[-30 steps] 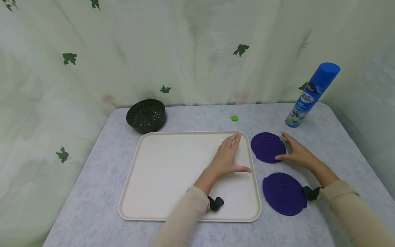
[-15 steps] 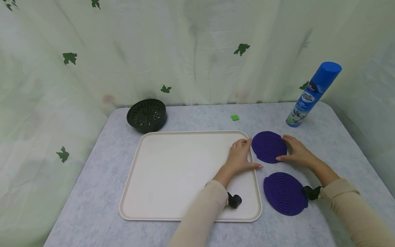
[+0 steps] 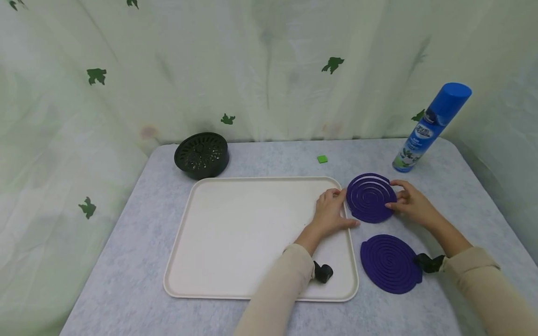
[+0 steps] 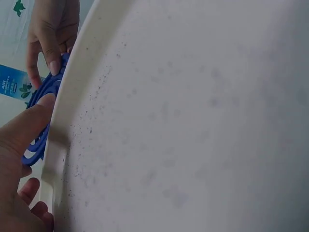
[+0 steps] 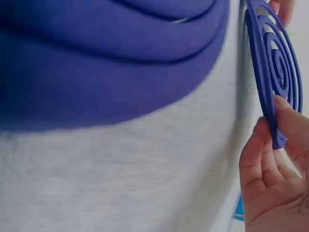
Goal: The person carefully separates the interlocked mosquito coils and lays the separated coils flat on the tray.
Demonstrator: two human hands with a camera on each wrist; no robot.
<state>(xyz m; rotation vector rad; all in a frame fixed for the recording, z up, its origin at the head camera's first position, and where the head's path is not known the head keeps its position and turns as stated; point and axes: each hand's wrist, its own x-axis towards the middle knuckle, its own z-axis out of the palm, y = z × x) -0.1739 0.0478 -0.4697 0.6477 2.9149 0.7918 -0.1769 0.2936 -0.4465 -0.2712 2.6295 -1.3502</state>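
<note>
A purple spiral trivet (image 3: 371, 198) lies just right of the tray, gaps showing between its coils. My right hand (image 3: 414, 204) pinches its right edge between thumb and fingers; the right wrist view shows that trivet raised off the table at this edge. Across the tray's right rim, my left hand (image 3: 329, 212) stands with thumb and forefinger spread at the trivet's left edge. In the left wrist view its thumb (image 4: 36, 116) overlaps the coils; how firmly it touches cannot be told. A second purple spiral trivet (image 3: 391, 264) lies flat nearer me, below my right wrist.
A large cream tray (image 3: 235, 238) covers the table's middle. Behind it stand a black slotted round container (image 3: 201, 156) at left and a blue spray can (image 3: 430, 128) at right. A small green square (image 3: 322, 159) lies near the back edge.
My left hand has moved right, from over the tray to the farther trivet's left edge. My right fingers have closed on its right edge, and gaps have opened between its coils.
</note>
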